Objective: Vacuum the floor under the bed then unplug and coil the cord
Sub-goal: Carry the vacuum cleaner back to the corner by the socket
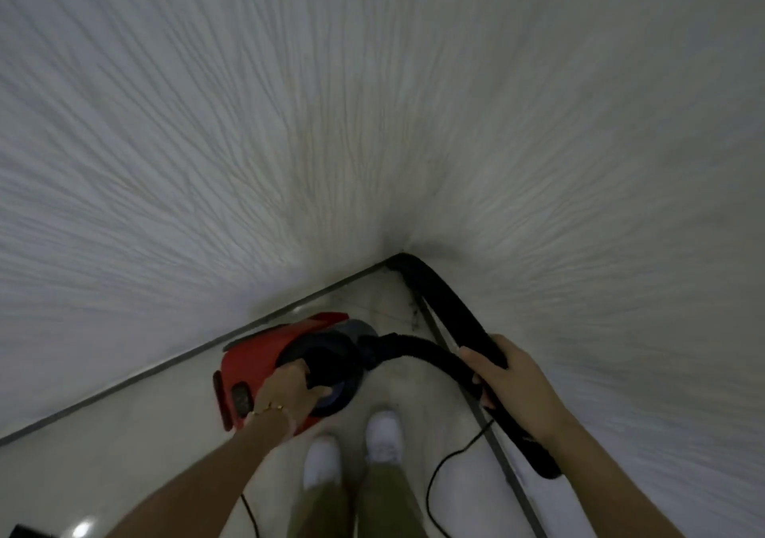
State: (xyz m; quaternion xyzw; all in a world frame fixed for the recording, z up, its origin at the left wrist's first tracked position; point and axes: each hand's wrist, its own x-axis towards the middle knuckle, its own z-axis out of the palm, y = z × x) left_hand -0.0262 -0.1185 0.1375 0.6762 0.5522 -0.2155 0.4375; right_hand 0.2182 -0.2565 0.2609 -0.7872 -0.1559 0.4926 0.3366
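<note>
left hand (287, 388) on red vacuum (265, 355), right hand (507, 376) gripping, seemingly, its wand (459, 310)

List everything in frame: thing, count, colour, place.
vacuum cleaner body: 1, red with black top, on the floor in the corner, left of centre
vacuum hose: 1, black, arcs from the body to the right hand
vacuum wand: 1, black, runs along the right wall, tip in the corner
power cord: 1, black, thin, loops on the floor near the shoes
floor: pale glossy tiles, bottom
walls: 2, white, textured, meet at the corner
dark object: 1, bottom left edge, unidentifiable
shoes: 2, white, bottom centre
left hand: on the vacuum's handle, gold bracelet at the wrist
right hand: gripping the wand
</note>
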